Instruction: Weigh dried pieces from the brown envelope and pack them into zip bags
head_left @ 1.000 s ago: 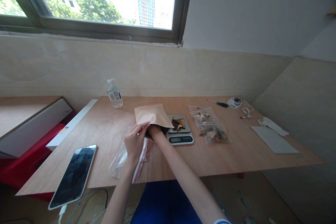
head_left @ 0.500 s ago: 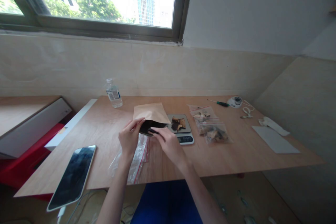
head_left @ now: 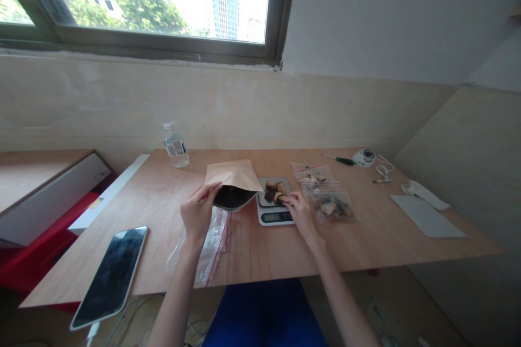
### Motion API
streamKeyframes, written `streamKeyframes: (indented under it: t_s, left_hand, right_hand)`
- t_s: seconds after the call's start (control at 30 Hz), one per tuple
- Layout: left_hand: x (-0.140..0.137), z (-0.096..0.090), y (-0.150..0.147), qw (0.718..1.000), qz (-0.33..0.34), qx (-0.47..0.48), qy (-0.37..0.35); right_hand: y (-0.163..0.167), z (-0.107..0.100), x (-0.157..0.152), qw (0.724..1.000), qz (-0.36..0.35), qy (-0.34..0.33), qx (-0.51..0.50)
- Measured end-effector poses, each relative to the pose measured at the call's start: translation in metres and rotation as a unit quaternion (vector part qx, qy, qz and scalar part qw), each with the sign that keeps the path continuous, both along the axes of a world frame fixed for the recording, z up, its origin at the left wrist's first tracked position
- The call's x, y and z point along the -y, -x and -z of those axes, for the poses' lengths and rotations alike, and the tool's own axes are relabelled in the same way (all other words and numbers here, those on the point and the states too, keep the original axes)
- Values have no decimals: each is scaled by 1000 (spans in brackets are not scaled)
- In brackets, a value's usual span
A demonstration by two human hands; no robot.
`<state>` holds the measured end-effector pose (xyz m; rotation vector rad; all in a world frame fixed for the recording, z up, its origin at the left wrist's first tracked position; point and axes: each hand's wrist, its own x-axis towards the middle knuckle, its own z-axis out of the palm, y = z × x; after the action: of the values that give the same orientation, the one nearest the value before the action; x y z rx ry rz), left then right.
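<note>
My left hand is closed on the left edge of a brown paper pouch, whose dark mouth gapes toward me. To the right of the pouch sits a white digital kitchen scale with a grey plate. Several curled, dried brown slices, perhaps mushroom, lie on that plate. My right hand reaches over the scale's right side, fingertips pinched at the edge of one slice. What is inside the pouch is too dark to make out.
Clear zip bags of dried pieces lie right of the scale; flat clear zip bags are under my left forearm. Around them are a phone, a water bottle, a screwdriver, a white dome camera and white paper.
My right hand has moved right, from the pouch's mouth to the dried slices on the scale. My left hand still holds the pouch in nearly the same place.
</note>
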<state>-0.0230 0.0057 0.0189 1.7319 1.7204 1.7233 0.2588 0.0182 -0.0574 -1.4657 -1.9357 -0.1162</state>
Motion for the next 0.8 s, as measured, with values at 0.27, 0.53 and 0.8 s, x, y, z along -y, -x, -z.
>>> streamKeyframes:
  t_s: [0.27,0.53,0.8]
  left_hand:
    - [1,2,-3,1000,13,-4,-1]
    - [5,6,-8,1000,17,-25,-6]
    - [12,12,-8,999,12,-35,-16]
  right_hand:
    - [22,-26,30,999,-23,-29,-35]
    - [123,-77,37,976,-204,78,-16]
    - [181,-70,-28,965,-115,215,97]
